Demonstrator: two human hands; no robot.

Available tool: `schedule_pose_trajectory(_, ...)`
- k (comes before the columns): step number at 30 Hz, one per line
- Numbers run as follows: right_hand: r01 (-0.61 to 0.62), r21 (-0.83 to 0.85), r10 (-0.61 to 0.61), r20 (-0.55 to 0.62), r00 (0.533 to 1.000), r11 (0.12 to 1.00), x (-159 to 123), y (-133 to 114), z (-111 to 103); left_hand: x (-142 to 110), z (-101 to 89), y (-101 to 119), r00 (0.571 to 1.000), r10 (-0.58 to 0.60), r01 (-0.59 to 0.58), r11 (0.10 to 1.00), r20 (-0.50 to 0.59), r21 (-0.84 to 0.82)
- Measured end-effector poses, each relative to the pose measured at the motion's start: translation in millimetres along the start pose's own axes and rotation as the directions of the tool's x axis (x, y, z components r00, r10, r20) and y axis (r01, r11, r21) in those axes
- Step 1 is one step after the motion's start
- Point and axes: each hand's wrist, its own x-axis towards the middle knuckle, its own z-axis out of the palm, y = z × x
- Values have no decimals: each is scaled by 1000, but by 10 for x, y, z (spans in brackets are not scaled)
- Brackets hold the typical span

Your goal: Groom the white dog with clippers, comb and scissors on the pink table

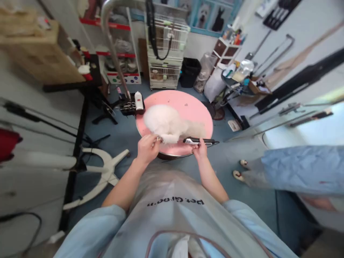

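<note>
A fluffy white animal [163, 120] lies on a round pink table [197, 107]; its head is hard to make out. At the near side of its body, my left hand [148, 147] is closed, with thumb and fingers pinching the end of an outstretched paw [170, 139]. My right hand [200, 149] grips a slim black electric clipper [197, 141], whose left end points toward the animal. A cord seems to leave the clipper's right end. Small gaps of pink tabletop show between the clipper and the paw.
A black tool holder [125, 107] with scissors and a white clipper [138, 100] hangs at the table's left edge, beside a curved metal arm [114, 46]. White cages [165, 73] and a black bin [190, 71] stand behind. Another person's blue garment [292, 170] is at right.
</note>
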Motion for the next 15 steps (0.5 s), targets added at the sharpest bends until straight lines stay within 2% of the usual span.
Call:
schedule_pose_trajectory(2,42,111,-37,-47,998,993,66,-14,226,15,-48,-100,999,40,-40,999,25,-31)
schedule_pose_trajectory(6,-52,166,61,-50,997,985,85,64,574,131,-128,-345,987,117,-109,991,111,-77)
schedule_pose_trajectory(11,-46,296,81,-107,991,954,-171,291,660,255,-174,-598,944,234,-202,967,233,-152)
schedule_pose_trajectory(13,2,348,73,-204,976,937,-290,354,661,284,-171,-668,919,274,-228,956,282,-186)
schedule_pose_trajectory(15,67,388,75,-340,937,919,-406,406,695,303,-159,-720,900,312,-253,942,303,-219)
